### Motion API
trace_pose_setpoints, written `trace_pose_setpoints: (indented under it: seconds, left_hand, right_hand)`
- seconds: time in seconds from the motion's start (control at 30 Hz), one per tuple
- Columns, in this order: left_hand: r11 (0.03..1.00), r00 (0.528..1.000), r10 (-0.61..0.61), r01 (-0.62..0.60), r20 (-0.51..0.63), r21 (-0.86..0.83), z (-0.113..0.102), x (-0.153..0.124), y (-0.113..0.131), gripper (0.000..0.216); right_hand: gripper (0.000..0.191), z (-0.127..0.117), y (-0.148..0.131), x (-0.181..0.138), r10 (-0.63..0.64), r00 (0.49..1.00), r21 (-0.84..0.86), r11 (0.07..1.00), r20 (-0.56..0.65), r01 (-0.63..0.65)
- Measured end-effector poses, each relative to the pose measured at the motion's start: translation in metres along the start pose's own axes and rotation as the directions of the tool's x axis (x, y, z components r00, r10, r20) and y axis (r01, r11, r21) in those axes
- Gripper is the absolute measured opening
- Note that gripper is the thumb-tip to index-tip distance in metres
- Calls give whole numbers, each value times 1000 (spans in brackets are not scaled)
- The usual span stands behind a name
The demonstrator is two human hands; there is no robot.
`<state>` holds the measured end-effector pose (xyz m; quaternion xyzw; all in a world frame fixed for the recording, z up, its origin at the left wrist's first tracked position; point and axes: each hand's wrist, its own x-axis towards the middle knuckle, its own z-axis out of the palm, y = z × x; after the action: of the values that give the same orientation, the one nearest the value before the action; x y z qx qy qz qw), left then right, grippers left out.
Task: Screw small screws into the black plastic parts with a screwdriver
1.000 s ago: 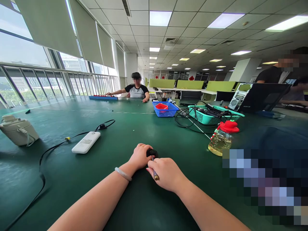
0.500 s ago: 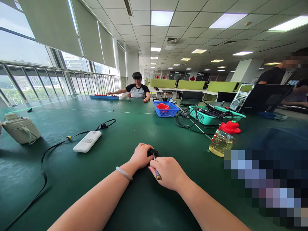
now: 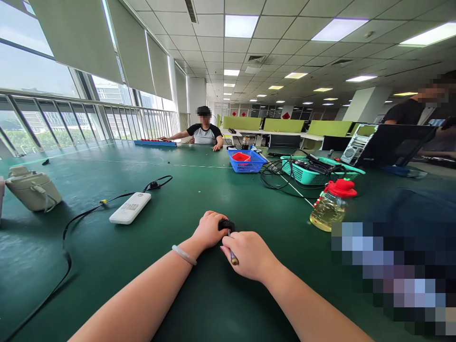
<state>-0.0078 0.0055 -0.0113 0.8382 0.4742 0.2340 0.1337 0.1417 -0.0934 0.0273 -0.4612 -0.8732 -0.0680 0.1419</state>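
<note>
My left hand (image 3: 209, 229), with a pale bangle (image 3: 184, 255) on the wrist, grips a small black object (image 3: 225, 225) against the green table (image 3: 199, 304). Fingers cover much of that object, so its exact kind does not show. My right hand (image 3: 249, 254) is closed around a slim screwdriver (image 3: 233, 258). The brass-coloured handle end points down toward me, and the thin metal shaft reaches up to the black object's near side. Whether the tip touches or enters it I cannot tell.
A white power bank (image 3: 130, 208), a black cable (image 3: 69, 232) and a beige bag (image 3: 33, 187) lie leftward. Rightward stand a red-lidded bottle (image 3: 329, 209), a teal basket (image 3: 309, 175) of cables and a blue basket (image 3: 245, 164). A person (image 3: 204, 130) sits across the table.
Both hands keep their hold at almost the same spot. The view has shifted very slightly; otherwise nothing on the table has visibly moved.
</note>
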Motion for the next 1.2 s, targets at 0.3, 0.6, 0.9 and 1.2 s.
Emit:
trace_pose_setpoints:
  seconds: [0.3, 0.6, 0.9, 1.2]
  left_hand:
    - [1000, 1000, -21, 20, 23, 10, -1, 0, 1, 31]
    - [999, 999, -31, 31, 38, 12, -1, 0, 0, 31]
    - [1000, 999, -5, 5, 35, 19, -1, -1, 0, 30]
    - [1000, 999, -5, 4, 39, 27, 0, -1, 0, 31]
  right_hand:
    - [17, -1, -2, 0, 12, 995, -23, 1000, 101, -10]
    - [31, -4, -4, 2, 74, 997, 61, 995, -4, -74]
    - [20, -4, 6, 0, 105, 976, 69, 993, -193, -93]
    - [18, -2, 7, 0, 80, 973, 64, 996, -217, -67]
